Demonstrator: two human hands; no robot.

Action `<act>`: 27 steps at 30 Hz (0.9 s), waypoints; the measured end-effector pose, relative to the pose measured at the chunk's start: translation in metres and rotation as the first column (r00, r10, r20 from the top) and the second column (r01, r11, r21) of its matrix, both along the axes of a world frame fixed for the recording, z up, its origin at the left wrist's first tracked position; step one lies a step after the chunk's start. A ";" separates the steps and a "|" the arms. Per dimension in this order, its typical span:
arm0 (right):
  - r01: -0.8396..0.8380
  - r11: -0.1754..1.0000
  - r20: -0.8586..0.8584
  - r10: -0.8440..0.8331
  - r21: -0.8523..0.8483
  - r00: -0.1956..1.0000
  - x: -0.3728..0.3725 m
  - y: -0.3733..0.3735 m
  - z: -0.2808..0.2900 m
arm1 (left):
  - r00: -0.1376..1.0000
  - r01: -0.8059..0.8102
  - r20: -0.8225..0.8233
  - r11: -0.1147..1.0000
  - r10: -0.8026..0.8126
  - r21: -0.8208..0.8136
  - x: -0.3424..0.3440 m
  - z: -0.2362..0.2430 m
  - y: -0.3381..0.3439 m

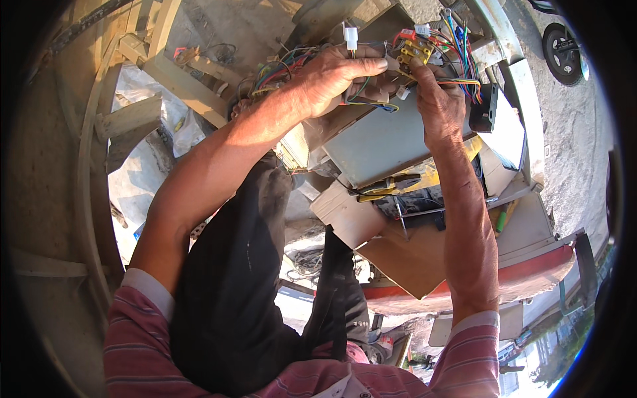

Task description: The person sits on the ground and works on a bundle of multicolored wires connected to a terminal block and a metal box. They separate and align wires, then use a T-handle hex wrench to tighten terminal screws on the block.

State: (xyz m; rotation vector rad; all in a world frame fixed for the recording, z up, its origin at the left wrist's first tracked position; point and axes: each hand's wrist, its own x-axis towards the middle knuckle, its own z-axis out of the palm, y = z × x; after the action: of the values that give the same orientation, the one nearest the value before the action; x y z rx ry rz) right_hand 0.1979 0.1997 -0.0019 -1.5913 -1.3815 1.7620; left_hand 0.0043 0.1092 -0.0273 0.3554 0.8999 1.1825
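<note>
The right hand (440, 105) has its grip clamped on a yellow block (418, 48); the left hand (330, 81) grips wires (375, 104) near 1 white plug (350, 36).

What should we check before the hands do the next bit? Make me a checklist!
1. Right hand at the yellow block: ok, thumb on it.
2. Left hand close by: ok.
3. Wires neat: not ok, they're loosely bunched and splayed.
4. Left hand's grip: cannot tell, its fingers are partly hidden.
5. Green handle away from both hands: ok.
6. Power off: cannot tell.
</note>
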 end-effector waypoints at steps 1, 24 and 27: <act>-0.012 1.000 -0.024 0.012 0.014 1.000 0.001 0.001 -0.001 | 0.999 0.001 -0.034 1.000 -0.001 -0.002 -0.005 0.003 -0.003; -0.177 0.984 0.003 0.177 0.009 0.984 0.011 0.003 -0.005 | 0.825 0.117 -0.560 0.992 -0.076 0.038 -0.010 0.020 -0.004; -0.168 0.986 -0.022 0.168 0.003 0.985 0.012 0.004 -0.007 | 0.773 0.136 -0.625 0.991 -0.108 -0.003 -0.012 0.019 -0.001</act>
State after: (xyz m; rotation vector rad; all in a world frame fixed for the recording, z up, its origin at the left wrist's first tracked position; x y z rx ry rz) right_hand 0.2102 0.2034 -0.0092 -1.4883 -1.5458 1.8678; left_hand -0.0078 0.1078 -0.0085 0.8665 1.4056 0.9661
